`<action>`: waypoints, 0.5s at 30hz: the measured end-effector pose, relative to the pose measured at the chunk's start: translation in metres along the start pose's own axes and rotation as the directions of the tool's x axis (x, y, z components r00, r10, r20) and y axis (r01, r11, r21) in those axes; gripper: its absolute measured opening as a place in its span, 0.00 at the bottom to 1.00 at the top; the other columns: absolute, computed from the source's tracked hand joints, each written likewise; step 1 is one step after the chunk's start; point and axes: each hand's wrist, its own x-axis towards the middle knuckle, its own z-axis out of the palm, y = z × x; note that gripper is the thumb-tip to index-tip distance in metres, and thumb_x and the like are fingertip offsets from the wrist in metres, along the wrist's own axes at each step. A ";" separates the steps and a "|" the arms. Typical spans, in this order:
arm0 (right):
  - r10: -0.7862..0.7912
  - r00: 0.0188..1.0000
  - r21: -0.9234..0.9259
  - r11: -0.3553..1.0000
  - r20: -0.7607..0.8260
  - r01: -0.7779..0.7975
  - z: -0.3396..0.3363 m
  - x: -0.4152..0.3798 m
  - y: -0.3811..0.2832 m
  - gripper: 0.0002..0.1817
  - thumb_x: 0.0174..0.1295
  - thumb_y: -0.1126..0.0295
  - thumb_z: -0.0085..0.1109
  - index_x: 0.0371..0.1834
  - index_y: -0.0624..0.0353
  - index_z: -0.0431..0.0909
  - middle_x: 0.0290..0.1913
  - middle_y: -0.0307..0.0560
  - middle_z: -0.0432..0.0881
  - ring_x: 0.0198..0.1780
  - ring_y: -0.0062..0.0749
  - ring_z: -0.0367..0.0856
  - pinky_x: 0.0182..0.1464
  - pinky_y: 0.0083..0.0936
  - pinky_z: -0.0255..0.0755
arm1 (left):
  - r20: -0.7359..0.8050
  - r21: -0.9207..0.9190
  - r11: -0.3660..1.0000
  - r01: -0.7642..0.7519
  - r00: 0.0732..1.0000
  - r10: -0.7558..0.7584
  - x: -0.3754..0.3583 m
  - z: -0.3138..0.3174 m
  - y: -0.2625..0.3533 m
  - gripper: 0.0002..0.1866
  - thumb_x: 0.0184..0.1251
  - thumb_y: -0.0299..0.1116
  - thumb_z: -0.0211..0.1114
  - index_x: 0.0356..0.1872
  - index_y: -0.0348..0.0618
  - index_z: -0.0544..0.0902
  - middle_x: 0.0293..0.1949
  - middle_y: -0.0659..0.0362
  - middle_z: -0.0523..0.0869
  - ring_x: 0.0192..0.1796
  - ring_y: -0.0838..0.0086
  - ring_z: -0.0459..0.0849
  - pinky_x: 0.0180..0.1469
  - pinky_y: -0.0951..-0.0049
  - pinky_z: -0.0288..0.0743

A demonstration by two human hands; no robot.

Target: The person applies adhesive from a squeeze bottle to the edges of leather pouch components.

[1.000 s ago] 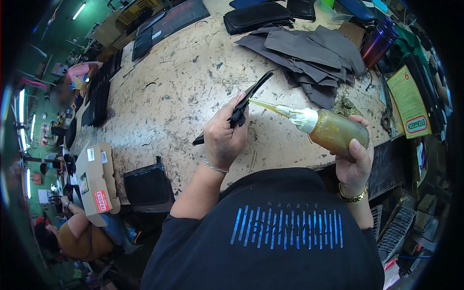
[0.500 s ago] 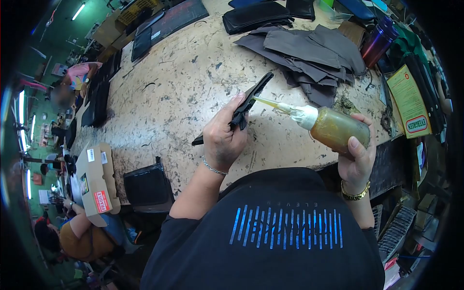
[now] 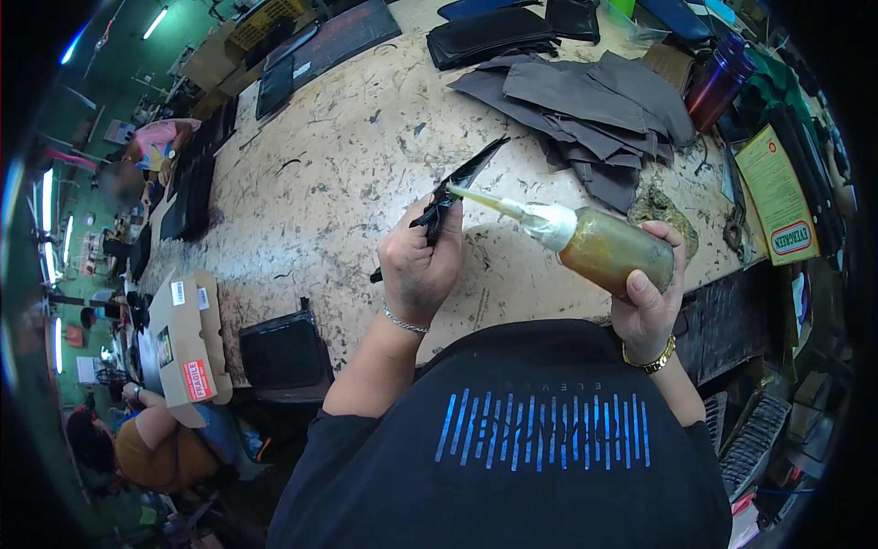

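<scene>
My left hand (image 3: pixel 419 261) is closed around a folded black leather-like piece (image 3: pixel 471 169), probably a wallet part, held on edge above the table. In my right hand (image 3: pixel 651 306) is a squeeze bottle (image 3: pixel 608 252) with amber-brown contents, a white cap and a long thin nozzle (image 3: pixel 489 199). The bottle lies tilted, its nozzle pointing left. Its tip meets the upper edge of the black piece near my left fingers; whether anything flows out cannot be made out. My left fingers partly hide the lower part of the piece.
Dark grey cut sheets (image 3: pixel 585 101) lie piled at the back right, beside a purple bottle (image 3: pixel 720 82). A flat black pouch (image 3: pixel 282 352) and a cardboard box (image 3: pixel 192 343) are on the left. Two other people sit along the left side. The worktable (image 3: pixel 320 201) is stained.
My right hand and the squeeze bottle have moved left and slightly down. The nozzle tip has shifted down along the black piece, which has turned a little in my left hand.
</scene>
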 end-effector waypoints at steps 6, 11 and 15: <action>-0.076 0.997 -0.044 0.996 0.001 0.076 0.003 -0.002 0.008 0.26 0.47 0.73 0.59 0.49 0.59 0.58 0.44 0.45 0.68 0.46 0.27 0.68 0.50 0.24 0.63 | 0.057 0.004 0.998 0.058 0.997 -0.058 -0.001 -0.003 0.004 0.03 0.53 0.24 0.59 0.28 0.34 0.76 0.18 0.53 0.76 0.17 0.70 0.74 0.21 0.78 0.67; -0.068 0.997 -0.065 0.996 -0.047 0.064 0.001 -0.001 0.009 0.27 0.46 0.74 0.60 0.50 0.59 0.57 0.45 0.45 0.67 0.47 0.27 0.68 0.51 0.24 0.63 | 0.062 0.012 0.998 0.060 0.996 -0.061 -0.002 -0.003 0.004 0.03 0.53 0.24 0.59 0.28 0.35 0.76 0.18 0.53 0.75 0.17 0.71 0.73 0.21 0.78 0.67; -0.124 0.991 -0.122 0.984 0.045 0.129 0.004 -0.003 0.006 0.28 0.46 0.74 0.60 0.50 0.59 0.57 0.46 0.46 0.66 0.48 0.28 0.67 0.52 0.25 0.62 | 0.054 0.042 0.999 0.026 0.998 -0.028 -0.001 -0.004 0.003 0.04 0.53 0.24 0.59 0.28 0.34 0.76 0.18 0.52 0.76 0.17 0.72 0.74 0.22 0.78 0.67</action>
